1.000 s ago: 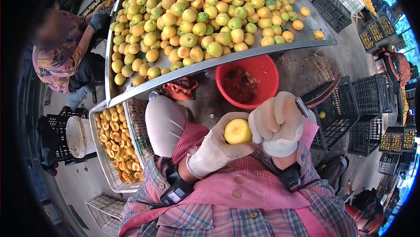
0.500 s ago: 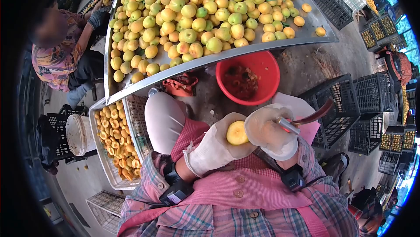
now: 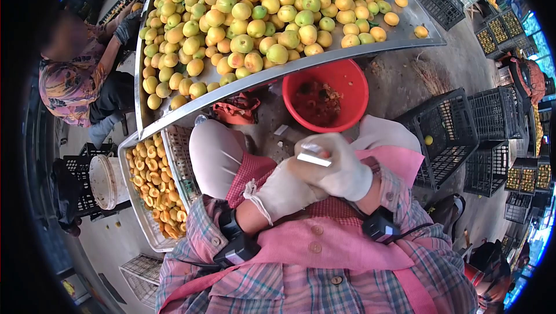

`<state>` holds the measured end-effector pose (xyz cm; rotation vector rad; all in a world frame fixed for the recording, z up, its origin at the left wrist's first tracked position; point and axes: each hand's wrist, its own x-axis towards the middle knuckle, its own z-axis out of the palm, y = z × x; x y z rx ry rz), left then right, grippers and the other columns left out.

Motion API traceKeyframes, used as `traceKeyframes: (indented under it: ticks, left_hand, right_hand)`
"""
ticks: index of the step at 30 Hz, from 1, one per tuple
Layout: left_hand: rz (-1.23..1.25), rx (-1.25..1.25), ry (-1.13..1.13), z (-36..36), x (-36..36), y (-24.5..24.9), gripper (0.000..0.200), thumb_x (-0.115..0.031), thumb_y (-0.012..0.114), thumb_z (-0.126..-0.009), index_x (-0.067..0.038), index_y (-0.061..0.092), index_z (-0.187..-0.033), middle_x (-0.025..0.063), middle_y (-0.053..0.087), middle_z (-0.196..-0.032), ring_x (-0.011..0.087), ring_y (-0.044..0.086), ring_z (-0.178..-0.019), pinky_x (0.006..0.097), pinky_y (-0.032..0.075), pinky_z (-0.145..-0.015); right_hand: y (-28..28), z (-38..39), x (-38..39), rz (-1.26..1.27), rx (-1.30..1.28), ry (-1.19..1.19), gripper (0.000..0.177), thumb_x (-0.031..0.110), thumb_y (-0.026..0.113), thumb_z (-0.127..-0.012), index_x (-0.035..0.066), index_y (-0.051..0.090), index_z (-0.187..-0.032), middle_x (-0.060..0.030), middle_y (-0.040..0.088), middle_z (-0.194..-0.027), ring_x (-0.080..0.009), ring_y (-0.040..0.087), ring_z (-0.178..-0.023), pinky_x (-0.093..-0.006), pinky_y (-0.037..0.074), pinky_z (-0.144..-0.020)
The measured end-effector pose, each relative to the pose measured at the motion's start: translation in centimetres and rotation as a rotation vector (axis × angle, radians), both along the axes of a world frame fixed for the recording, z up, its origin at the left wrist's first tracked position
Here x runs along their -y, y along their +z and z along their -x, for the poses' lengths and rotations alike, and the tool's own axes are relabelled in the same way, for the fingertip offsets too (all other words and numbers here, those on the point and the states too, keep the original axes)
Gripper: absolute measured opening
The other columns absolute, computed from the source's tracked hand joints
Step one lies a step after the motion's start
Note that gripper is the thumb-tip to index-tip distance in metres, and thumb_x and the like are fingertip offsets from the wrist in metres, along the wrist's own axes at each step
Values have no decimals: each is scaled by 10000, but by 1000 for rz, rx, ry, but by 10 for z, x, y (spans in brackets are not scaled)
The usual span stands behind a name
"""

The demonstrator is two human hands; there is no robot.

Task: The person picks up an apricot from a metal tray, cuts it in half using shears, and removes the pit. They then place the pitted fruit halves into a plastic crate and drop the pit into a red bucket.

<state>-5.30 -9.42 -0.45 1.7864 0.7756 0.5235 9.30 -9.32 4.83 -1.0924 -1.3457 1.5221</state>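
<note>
Both my hands wear whitish, stained gloves and meet in front of my lap. My left hand [image 3: 289, 182] is closed underneath, its fingers mostly covered by the other hand. The apricot it held shows at most as a small orange spot between the gloves. My right hand [image 3: 341, 166] lies over it, wrapped round a hand tool [image 3: 314, 159] whose bright metal part points left. The rest of that tool is hidden. Just beyond the hands stands a red bucket [image 3: 360, 97] with wet dark scraps inside.
A metal-edged table [image 3: 231, 89] heaped with whole apricots [image 3: 243, 42] spans the front. On my left are a white crate [image 3: 128, 198] of apricot halves [image 3: 153, 178] and a white bucket [image 3: 101, 181]. Black crates [image 3: 443, 140] stand right. Another person [image 3: 78, 76] sits at left.
My right hand has moved left and turned over onto my left hand, covering the yellow apricot. The tool's metal part now points left; its curved dark end no longer shows.
</note>
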Motion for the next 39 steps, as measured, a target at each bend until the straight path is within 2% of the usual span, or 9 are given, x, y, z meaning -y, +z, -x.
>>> traceKeyframes:
  ticks: [3,8,16,22,23,25,30,35,39]
  left_hand:
    - [217,40,73,0,1,-3,467,-262,784,-717,-34,592,-1076,180,678,-916,342,670,-878,361,534,-782]
    - [787,354,145,4,-6,25,550,-150,806,-726,-53,523,-1188,33,607,-1027,104,578,-943,279,490,-841]
    - [503,252,135,9,-7,20,548,-120,804,-722,-46,515,-1182,28,599,-1011,113,571,-928,279,476,-842]
    - [460,269,82,1,-1,21,536,-159,819,-713,-39,527,-1146,57,632,-998,126,598,-935,296,486,-837]
    - [448,242,68,0,-1,23,538,-168,823,-710,-36,528,-1139,68,642,-1003,127,604,-946,303,489,-838]
    - [397,183,65,-2,-3,23,538,-181,823,-711,-34,528,-1137,72,646,-1007,135,614,-945,311,494,-837]
    - [327,91,58,2,-6,20,573,-228,823,-715,-30,522,-1161,93,654,-976,199,646,-895,334,513,-817]
    - [1121,442,-74,25,-21,22,615,-118,735,-740,8,459,-1274,184,604,-1078,312,616,-981,373,497,-878]
    - [-67,137,10,11,-7,14,528,-69,693,-706,-11,492,-1190,155,576,-1053,343,580,-918,387,480,-829]
  right_hand:
    - [7,0,-2,58,48,11,222,115,688,-822,28,550,-671,23,466,-607,-53,417,-608,-283,379,-559]
    - [-3,-18,-5,153,-730,-241,288,113,497,-931,92,446,-648,12,401,-548,-100,404,-419,-261,323,-388]
    - [5,-17,-3,-12,-768,-386,411,287,442,-1014,128,378,-641,1,362,-505,-130,295,-352,-309,312,-354]
    - [-5,-27,0,108,-760,13,165,174,522,-890,115,427,-770,4,399,-616,-128,418,-500,-264,374,-487]
    - [-9,-17,-5,301,-1134,35,153,153,537,-876,91,450,-767,16,442,-654,-116,460,-555,-240,380,-525]
    - [9,-16,3,18,-252,-111,119,99,549,-858,74,483,-763,30,454,-664,-105,462,-554,-235,367,-518]
    - [-3,-13,-1,164,-574,-140,215,109,572,-908,91,477,-716,33,391,-575,-95,408,-485,-238,342,-471]
    - [8,-6,0,94,-838,-327,324,182,539,-958,116,401,-672,10,362,-521,-101,354,-408,-254,315,-387]
    - [-3,-5,1,96,-828,-300,226,171,552,-942,114,455,-745,8,399,-568,-106,384,-428,-246,328,-402]
